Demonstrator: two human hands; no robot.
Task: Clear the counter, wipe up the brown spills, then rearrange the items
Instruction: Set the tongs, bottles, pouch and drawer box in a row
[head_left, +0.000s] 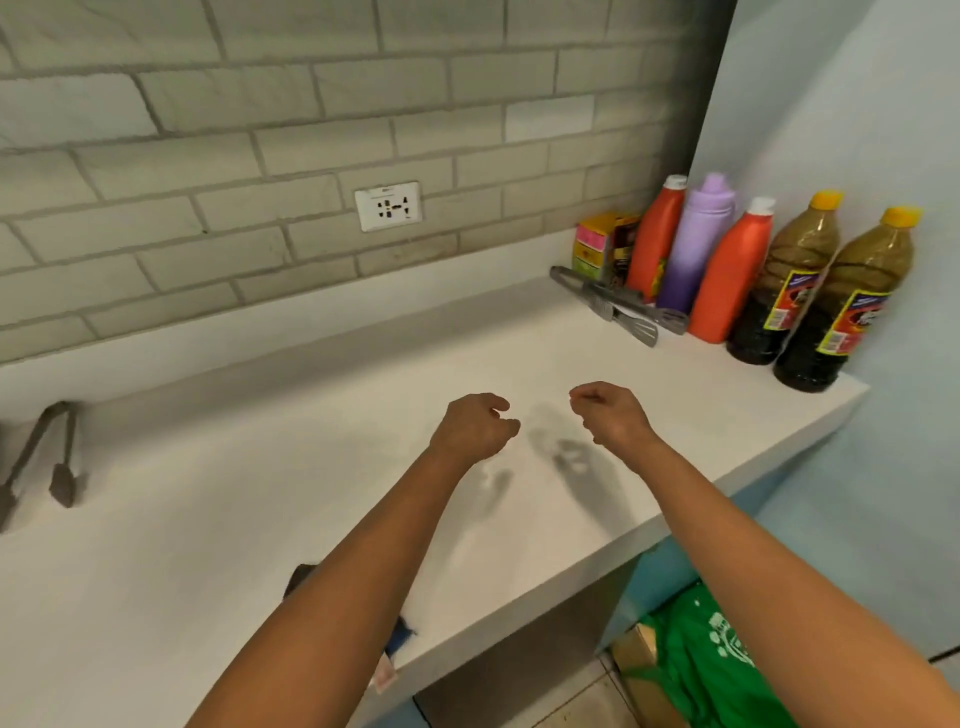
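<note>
Your left hand and right hand hovered loosely curled, fingers empty, mid-frame above the counter — bottles crowded upper right, where a careless reach could topple them.

I see my left hand and right hand above the counter, near its front edge, fingers loosely curled, holding nothing. Bottles, a box and metal tongs crowd the far right corner; dark tongs lie at the left edge.
</note>
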